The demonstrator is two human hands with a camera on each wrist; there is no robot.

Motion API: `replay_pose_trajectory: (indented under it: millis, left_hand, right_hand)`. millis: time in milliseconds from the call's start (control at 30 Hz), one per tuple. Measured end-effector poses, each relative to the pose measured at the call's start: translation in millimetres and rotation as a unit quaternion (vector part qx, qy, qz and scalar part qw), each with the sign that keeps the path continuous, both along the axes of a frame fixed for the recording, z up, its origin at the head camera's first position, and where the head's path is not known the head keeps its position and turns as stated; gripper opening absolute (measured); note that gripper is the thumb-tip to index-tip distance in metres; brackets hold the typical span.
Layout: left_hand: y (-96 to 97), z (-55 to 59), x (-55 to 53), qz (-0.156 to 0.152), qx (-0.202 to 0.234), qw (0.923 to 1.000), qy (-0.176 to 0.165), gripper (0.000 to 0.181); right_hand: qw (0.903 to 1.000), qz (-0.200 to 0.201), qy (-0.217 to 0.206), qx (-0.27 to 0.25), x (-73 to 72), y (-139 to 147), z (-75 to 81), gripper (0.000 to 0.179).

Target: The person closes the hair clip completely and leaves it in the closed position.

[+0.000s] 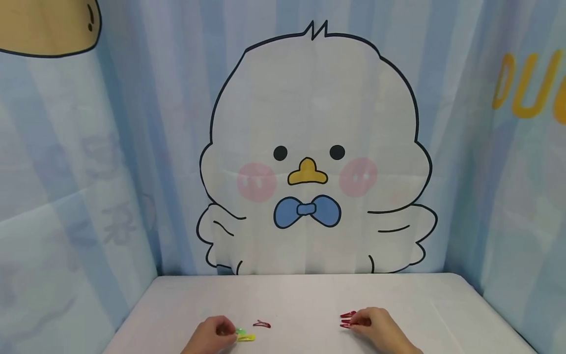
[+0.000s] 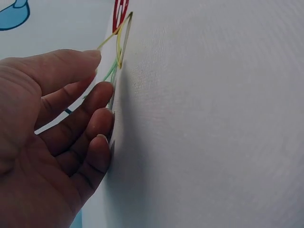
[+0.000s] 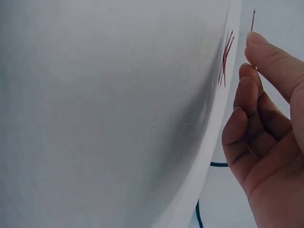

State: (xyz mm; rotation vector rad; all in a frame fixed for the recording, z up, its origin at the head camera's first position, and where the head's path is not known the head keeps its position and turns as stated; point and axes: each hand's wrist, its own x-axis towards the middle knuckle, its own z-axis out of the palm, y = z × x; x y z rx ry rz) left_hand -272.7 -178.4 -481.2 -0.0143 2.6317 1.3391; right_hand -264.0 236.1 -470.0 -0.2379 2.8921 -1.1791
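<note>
In the head view my left hand (image 1: 213,335) is at the left front of the table, thumb and forefinger meeting at one end of a yellow snap hair clip (image 1: 246,338). A green hair clip (image 1: 240,331) lies right behind the yellow one, partly hidden by the fingers. One red hair clip (image 1: 262,324) lies a little beyond. Over on the right, my right hand (image 1: 376,325) pinches a thin red clip (image 3: 253,21) between thumb and forefinger. Other red clips (image 3: 225,59) lie on the table beside that hand, close together.
A white-covered table (image 1: 300,305) spans the front. Behind it hangs a pale blue curtain (image 1: 172,147) printed with a large white duck (image 1: 309,98). Similar curtains stand at the left and right sides.
</note>
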Motion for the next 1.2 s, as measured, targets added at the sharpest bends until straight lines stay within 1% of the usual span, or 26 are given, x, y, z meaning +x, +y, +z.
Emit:
replay_pose_trajectory:
  millis: [67, 133, 233, 333, 500, 633, 767, 1033, 1200]
  left_hand:
    - [-0.7, -1.4, 0.2, 0.003, -0.004, 1.0000, 0.000, 0.007]
    - [-0.8, -1.8, 0.5, 0.003, -0.005, 1.0000, -0.001, 0.006]
    - [-0.8, -2.4, 0.6, -0.004, -0.002, 0.9999, -0.010, 0.007]
    - [-0.4, -3.8, 1.0, -0.014, -0.003, 0.9998, -0.012, 0.009]
    - [0.5, -8.0, -0.8, -0.028, -0.018, 0.9995, 0.002, 0.008]
    - [1.4, -9.3, -3.3, -0.028, -0.024, 0.9993, 0.007, 0.007]
    - [3.9, -7.6, -2.7, -0.027, -0.029, 0.9991, 0.014, 0.006]
    - [6.3, -5.9, -0.4, -0.026, -0.036, 0.9987, 0.024, 0.005]
    - [7.2, -6.9, -1.0, -0.033, -0.044, 0.9979, 0.034, 0.005]
  right_hand:
    - [0.9998, 0.002, -0.011, 0.014, -1.0, 0, -1.1, 0.006]
    - [0.9993, -0.007, -0.022, 0.029, -2.3, 1, -2.1, 0.007]
    - [0.9981, -0.023, -0.037, 0.045, -3.9, 0, -3.6, 0.008]
    - [0.9971, -0.033, -0.048, 0.048, -4.7, -1, -5.0, 0.008]
    - [0.9973, -0.029, -0.045, 0.051, -5.7, 0, -5.8, 0.009]
    - [0.9975, -0.023, -0.041, 0.052, -6.4, 3, -5.1, 0.008]
    - [0.9980, -0.018, -0.039, 0.047, -5.5, 6, -3.5, 0.006]
    - [0.9957, -0.054, -0.056, 0.050, -5.6, 6, 1.9, 0.003]
    - [0.9960, -0.058, -0.051, 0.046, -4.0, 6, 6.1, 0.004]
